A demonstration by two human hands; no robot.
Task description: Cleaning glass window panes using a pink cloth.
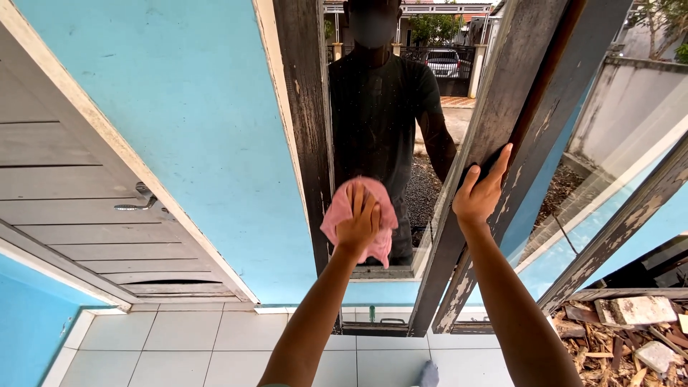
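Observation:
My left hand [358, 221] presses a pink cloth [383, 215] flat against the glass pane [387, 107] of a window. The glass mirrors a person in a dark shirt. My right hand [481, 192] grips the edge of the weathered dark wooden window frame [516, 100], which stands swung outward, fingers wrapped over its peeling edge. A second dark wooden post [308, 107] borders the pane on the left.
A light blue wall [193, 107] fills the left. A grey panelled door [64, 201] with a metal handle [136, 204] stands further left. White floor tiles [179, 337] lie below. Rubble and wood scraps [631, 337] are piled at the lower right.

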